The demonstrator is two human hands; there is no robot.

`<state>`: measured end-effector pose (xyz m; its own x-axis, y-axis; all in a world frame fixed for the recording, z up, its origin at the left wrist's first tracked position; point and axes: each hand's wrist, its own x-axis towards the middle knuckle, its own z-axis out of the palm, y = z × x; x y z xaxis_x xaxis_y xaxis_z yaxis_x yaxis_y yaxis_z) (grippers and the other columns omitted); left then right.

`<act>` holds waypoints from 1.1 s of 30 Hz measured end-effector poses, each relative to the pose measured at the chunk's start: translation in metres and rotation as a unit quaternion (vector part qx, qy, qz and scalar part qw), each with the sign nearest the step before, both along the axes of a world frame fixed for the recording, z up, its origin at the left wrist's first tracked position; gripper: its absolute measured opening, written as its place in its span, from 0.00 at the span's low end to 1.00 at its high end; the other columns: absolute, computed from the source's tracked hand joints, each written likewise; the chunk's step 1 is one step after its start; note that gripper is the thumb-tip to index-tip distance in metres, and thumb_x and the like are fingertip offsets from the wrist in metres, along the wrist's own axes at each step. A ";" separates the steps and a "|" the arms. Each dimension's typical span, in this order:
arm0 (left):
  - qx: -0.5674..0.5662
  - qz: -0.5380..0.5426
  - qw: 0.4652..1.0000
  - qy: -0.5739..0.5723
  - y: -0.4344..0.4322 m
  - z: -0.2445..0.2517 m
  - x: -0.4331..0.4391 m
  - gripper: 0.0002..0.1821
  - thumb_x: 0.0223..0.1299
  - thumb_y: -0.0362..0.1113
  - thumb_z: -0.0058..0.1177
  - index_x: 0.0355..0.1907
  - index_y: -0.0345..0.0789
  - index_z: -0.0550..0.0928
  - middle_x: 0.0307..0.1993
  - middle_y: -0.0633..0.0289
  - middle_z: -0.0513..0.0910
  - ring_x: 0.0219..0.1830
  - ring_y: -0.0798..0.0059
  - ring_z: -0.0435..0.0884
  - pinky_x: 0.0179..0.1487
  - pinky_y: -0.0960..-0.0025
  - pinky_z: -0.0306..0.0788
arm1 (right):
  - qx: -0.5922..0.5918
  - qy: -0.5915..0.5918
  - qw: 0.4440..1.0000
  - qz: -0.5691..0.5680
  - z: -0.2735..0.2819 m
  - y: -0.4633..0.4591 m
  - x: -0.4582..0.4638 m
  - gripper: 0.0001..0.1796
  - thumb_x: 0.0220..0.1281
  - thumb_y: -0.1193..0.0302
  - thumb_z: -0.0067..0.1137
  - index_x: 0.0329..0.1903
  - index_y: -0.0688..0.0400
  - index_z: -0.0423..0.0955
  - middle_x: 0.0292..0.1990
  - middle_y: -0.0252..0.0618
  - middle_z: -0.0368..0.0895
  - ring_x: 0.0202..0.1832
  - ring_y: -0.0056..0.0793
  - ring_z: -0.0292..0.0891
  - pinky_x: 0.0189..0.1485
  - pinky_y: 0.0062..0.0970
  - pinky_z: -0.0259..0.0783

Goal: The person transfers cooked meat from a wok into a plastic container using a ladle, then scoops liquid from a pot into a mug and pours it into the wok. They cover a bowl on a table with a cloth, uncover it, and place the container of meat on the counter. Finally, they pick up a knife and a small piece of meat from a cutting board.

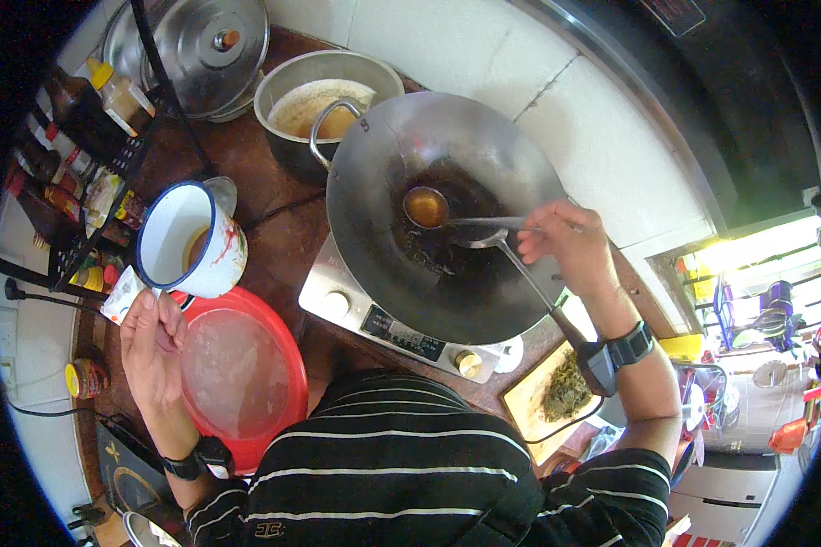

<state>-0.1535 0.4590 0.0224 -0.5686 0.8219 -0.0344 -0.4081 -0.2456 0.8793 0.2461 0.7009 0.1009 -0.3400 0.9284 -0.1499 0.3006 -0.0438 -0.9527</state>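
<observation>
My right hand [566, 239] grips the handle of a metal ladle [425, 207], whose bowl holds brown liquid above the wok [376, 267]. Dark liquid coats the wok's bottom. Under that hand, a second metal utensil [525, 267], probably a wok spatula, leans against the wok's rim. On the left, my left hand [152, 342] pinches a folded white cloth or paper [124, 294] at a white enamel mug [232, 256] with a blue rim. The mug is tilted and has some brown liquid inside; its handle is mostly hidden by the hand.
The wok sits on a silver induction cooker [328, 273]. A pot [274, 109] of frothy liquid stands behind it, and a red basin [291, 362] of cloudy water below the mug. Chopped greens [568, 386] lie on a cutting board [523, 393]. A bottle rack [133, 147] borders the left.
</observation>
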 end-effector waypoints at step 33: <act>-0.038 0.052 0.997 0.030 -0.013 -0.004 -0.010 0.16 0.70 0.43 0.47 0.25 0.39 0.70 0.19 0.70 0.66 0.20 0.84 0.63 0.23 0.80 0.56 | 0.570 -0.212 0.739 0.290 -0.012 0.116 -0.177 0.05 0.61 0.75 0.55 0.34 0.65 0.74 0.31 0.47 0.74 0.32 0.41 0.73 0.37 0.32 0.69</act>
